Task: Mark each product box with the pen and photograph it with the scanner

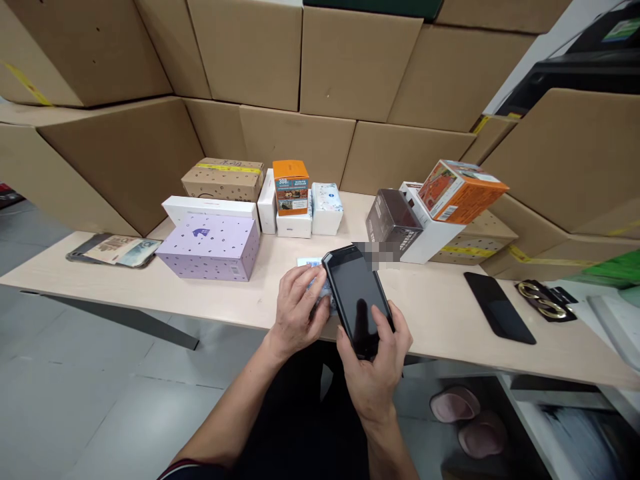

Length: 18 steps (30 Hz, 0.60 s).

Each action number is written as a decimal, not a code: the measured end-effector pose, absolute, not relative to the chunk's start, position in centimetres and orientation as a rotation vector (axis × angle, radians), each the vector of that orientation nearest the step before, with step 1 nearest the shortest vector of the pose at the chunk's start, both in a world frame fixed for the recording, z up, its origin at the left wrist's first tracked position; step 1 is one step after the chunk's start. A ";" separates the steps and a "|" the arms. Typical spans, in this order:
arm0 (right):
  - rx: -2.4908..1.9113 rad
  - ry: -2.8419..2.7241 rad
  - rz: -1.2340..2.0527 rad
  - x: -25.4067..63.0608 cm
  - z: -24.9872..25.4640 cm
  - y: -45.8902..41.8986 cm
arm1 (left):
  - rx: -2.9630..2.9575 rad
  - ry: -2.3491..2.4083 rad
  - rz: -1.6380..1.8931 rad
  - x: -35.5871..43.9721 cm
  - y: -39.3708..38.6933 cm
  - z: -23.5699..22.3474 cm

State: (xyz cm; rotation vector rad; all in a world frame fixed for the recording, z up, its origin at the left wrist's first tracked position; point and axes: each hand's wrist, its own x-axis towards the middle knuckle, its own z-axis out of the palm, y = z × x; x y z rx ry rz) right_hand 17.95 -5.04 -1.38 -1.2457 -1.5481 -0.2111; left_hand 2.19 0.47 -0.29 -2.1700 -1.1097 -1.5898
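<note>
My right hand (377, 363) grips a black rugged handheld phone (357, 287), its thumb and fingers around the lower sides. The dark screen faces up at me, tilted over the front of the table. Just to the left, my left hand (300, 310) has its fingers closed on a small bluish packet (324, 293), mostly hidden by the fingers and the phone. A white label with a blue barcode (311, 262) shows beyond the fingertips. Whether the label belongs to the packet I cannot tell.
A lilac box (210, 247), a brown taped box (225, 179) and an orange box (291, 187) on white boxes stand at the back left. Banknotes (120, 250) lie far left. A dark box (393, 217), another orange box (463, 190) and a black phone (499, 307) are right.
</note>
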 end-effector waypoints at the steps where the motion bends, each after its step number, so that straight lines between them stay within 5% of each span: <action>1: -1.245 -1.545 -0.206 17.9 -1.4 -5.0 | -2.174 -1.105 -1.587 2.2 0.5 -0.2; 18: -1.211 -1.561 -0.183 17.6 -1.6 -4.8 | -2.170 -1.166 -1.608 2.1 0.5 -0.2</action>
